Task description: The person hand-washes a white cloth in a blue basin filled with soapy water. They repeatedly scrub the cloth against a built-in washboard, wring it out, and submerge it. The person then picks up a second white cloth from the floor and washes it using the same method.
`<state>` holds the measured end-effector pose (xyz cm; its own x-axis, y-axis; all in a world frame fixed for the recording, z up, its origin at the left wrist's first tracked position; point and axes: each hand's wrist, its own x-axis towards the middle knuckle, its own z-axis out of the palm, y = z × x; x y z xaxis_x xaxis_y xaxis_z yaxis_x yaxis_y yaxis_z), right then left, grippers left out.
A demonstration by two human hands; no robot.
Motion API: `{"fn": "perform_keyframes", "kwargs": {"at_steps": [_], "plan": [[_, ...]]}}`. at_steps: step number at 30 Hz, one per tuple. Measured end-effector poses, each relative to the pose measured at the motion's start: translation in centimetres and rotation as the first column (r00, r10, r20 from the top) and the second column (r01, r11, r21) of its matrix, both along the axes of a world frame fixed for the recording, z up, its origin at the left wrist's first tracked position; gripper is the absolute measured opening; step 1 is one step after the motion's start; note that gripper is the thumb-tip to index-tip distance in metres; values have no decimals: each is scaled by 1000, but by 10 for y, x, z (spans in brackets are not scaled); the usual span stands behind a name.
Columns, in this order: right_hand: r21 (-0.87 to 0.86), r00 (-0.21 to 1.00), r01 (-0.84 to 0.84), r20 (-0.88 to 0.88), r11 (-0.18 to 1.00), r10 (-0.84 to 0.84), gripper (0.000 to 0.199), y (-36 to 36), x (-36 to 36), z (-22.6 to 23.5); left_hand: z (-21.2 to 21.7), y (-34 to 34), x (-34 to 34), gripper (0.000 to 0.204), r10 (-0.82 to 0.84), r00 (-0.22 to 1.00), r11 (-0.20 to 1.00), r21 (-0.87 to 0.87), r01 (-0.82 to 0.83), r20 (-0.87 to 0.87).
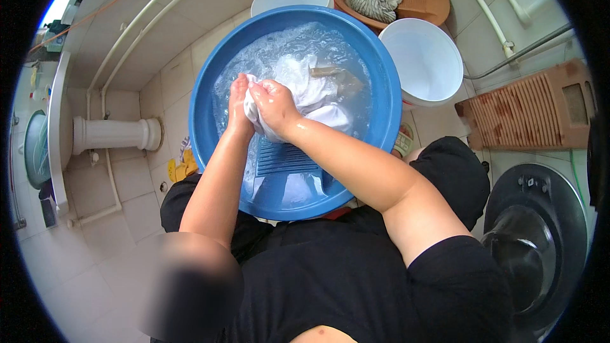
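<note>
A large blue basin (391, 98) of sudsy water stands between my knees, with a ribbed washboard (286, 159) sloping up its near side. In the water lies a wet white cloth (321, 92), bunched up toward the middle. Close together above the washboard, my left hand (239, 107) and my right hand (274, 107) are closed on a gathered part of this cloth. The rest of it trails to the right. A beige strip (325, 72) shows at the cloth's far right; its kind is unclear.
Beyond the basin stand two white buckets (422, 60) and a brown tub (438, 0) holding striped fabric (373, 0). A brown washboard (527, 111) lies at the right, near a black squat toilet (537, 241). White pipes and a sink pedestal (117, 134) are at the left.
</note>
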<state>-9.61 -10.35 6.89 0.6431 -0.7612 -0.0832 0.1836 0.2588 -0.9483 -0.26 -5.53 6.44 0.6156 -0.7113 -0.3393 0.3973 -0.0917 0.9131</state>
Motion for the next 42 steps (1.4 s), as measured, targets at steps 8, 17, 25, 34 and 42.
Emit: {"fn": "perform_keyframes", "kwargs": {"at_steps": [8, 17, 25, 34, 42], "plan": [[-26, 924, -382, 20, 924, 382, 50, -59, -11, -14, 35, 42, -20, 45, -202, 974, 978, 80, 194, 102], [-213, 683, -713, 5, 668, 730, 92, -56, -35, 22, 158, 43, 4, 37, -75, 973, 850, -525, -52, -218], [331, 958, -269, 188, 904, 216, 28, -85, -36, 27, 69, 73, 34, 40, 201, 979, 951, -238, -200, -21], [-551, 653, -473, -743, 688, -146, 79, -98, -4, -19, 50, 58, 31, 49, -136, 933, 991, 37, 131, 332], [-262, 216, -916, -960, 304, -177, 80, -64, 2, -46, 33, 56, 30, 50, -305, 793, 945, 268, 186, 527]]}}
